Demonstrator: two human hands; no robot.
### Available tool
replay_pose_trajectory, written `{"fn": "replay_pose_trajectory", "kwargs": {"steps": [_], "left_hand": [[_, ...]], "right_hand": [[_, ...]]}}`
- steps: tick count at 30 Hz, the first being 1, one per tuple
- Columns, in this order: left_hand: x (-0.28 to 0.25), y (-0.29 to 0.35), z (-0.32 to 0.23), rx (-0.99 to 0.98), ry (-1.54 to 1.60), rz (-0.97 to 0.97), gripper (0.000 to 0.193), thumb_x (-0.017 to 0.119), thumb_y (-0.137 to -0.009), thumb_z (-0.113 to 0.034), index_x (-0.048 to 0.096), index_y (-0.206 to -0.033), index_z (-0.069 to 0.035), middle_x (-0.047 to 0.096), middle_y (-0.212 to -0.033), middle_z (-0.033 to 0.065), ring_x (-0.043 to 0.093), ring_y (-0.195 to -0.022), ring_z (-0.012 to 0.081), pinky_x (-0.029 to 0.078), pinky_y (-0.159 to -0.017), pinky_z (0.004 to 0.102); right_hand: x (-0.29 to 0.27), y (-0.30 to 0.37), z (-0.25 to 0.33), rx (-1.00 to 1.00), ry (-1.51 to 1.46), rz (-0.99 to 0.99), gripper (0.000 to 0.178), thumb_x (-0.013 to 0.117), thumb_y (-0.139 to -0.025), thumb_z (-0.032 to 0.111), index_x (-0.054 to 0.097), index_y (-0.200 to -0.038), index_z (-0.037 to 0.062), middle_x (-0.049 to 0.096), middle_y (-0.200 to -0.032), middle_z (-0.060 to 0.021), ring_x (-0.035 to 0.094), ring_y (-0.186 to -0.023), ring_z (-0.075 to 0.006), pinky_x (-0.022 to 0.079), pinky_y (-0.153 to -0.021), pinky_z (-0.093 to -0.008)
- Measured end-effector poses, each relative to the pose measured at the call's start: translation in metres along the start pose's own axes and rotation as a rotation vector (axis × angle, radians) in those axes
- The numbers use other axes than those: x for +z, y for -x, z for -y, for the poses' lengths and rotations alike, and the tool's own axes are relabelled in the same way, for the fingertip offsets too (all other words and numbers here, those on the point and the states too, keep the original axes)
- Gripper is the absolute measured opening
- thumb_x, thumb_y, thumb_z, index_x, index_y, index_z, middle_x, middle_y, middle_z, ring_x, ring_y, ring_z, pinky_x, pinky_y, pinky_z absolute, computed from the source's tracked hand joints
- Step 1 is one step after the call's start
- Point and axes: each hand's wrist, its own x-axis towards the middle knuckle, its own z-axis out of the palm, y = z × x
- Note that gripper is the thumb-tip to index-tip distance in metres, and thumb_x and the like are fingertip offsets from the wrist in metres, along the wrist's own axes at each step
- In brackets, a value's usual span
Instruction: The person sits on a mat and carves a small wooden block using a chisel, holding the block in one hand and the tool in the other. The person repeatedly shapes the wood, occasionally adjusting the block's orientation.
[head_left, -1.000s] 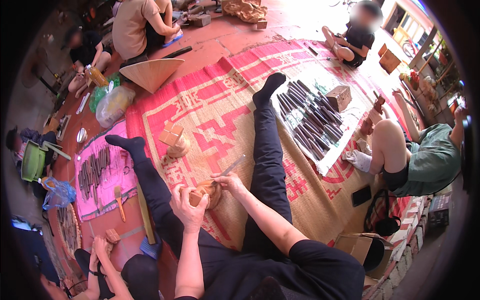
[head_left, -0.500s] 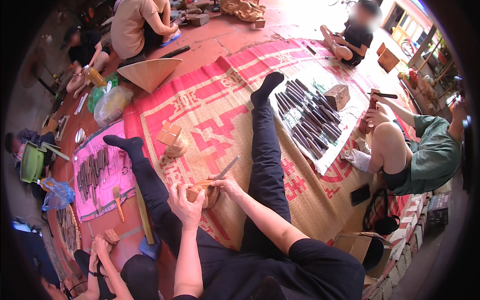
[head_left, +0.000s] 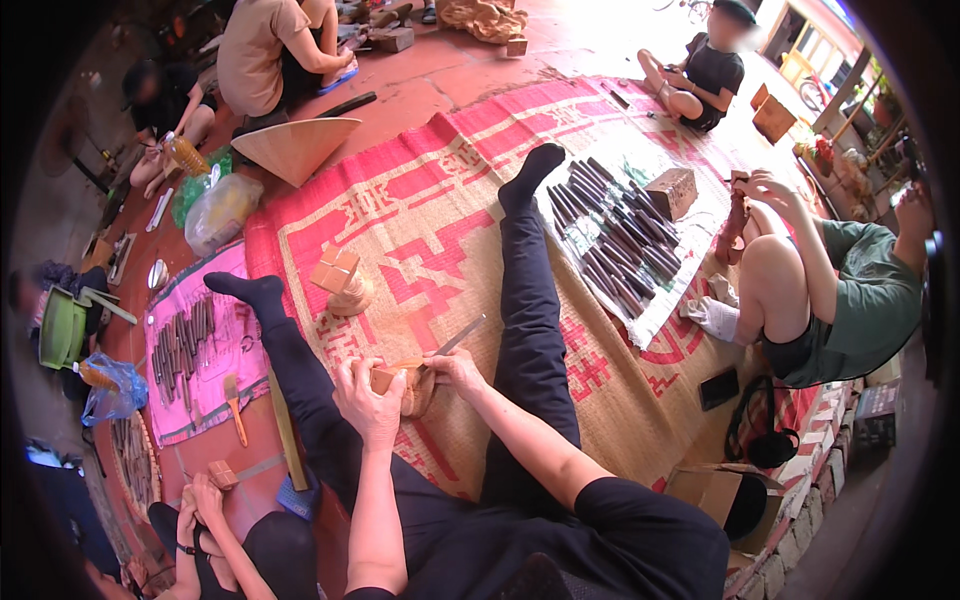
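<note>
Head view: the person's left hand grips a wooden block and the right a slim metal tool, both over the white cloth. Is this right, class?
Not over the white cloth: the head view shows the left hand gripping the wooden block and the right hand the slim metal tool, both over the patterned woven mat.

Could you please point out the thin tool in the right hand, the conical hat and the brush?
Thin tool (head_left: 464, 333): head view, on its exposed length.
Conical hat (head_left: 298, 148): head view, on its pale side.
Brush (head_left: 239, 418): head view, on its orange handle.
</note>
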Motion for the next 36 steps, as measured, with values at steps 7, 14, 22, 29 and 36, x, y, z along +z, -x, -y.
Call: {"fn": "replay_pose_trajectory", "kwargs": {"steps": [7,14,22,29,36], "left_hand": [[-0.001,0.0,0.005,-0.061,0.008,-0.011,0.036,0.081,-0.066,-0.029,0.065,-0.095,-0.014,0.054,-0.106,0.0061,0.057,-0.104,0.0281,0.045,-0.086,0.0458],[0.0,0.0,-0.004,-0.005,0.007,-0.021,0.034,0.08,-0.066,-0.028,0.064,-0.093,-0.013,0.055,-0.105,0.0062,0.058,-0.102,0.0286,0.045,-0.085,0.0463],[-0.004,0.005,-0.005,-0.014,0.021,0.012,0.035,0.08,-0.068,-0.028,0.062,-0.094,-0.013,0.055,-0.109,0.0058,0.058,-0.105,0.0288,0.044,-0.089,0.0458],[-0.005,0.006,0.0,-0.004,0.033,-0.017,0.038,0.081,-0.065,-0.029,0.064,-0.095,-0.013,0.055,-0.106,0.0073,0.057,-0.104,0.0289,0.045,-0.084,0.046],[-0.007,0.008,-0.004,0.027,0.037,-0.006,0.038,0.081,-0.065,-0.029,0.064,-0.094,-0.012,0.055,-0.106,0.0075,0.057,-0.103,0.0291,0.045,-0.084,0.0459]], "right_hand": [[0.0,-0.002,0.005,0.02,-0.073,-0.028,0.029,0.071,-0.083,0.011,0.066,-0.109,-0.0014,0.069,-0.105,-0.0138,0.067,-0.098,-0.0237,0.054,-0.088,-0.0393],[-0.008,-0.009,-0.002,0.031,-0.123,-0.16,0.023,0.077,-0.079,0.013,0.067,-0.099,0.0054,0.07,-0.095,-0.0073,0.067,-0.083,-0.0183,0.055,-0.08,-0.0364],[-0.006,-0.013,-0.008,0.037,-0.016,0.037,0.031,0.073,-0.082,0.014,0.066,-0.108,-0.0022,0.071,-0.102,-0.0135,0.069,-0.095,-0.0255,0.055,-0.085,-0.0379],[-0.006,-0.012,-0.005,0.055,-0.084,-0.012,0.036,0.073,-0.082,0.015,0.063,-0.111,-0.0033,0.071,-0.101,-0.0139,0.069,-0.093,-0.0268,0.055,-0.085,-0.0415],[-0.01,-0.013,-0.003,0.098,-0.06,-0.046,0.031,0.076,-0.081,0.019,0.068,-0.106,0.0027,0.071,-0.099,-0.0078,0.066,-0.094,-0.0191,0.05,-0.087,-0.0374]]}}
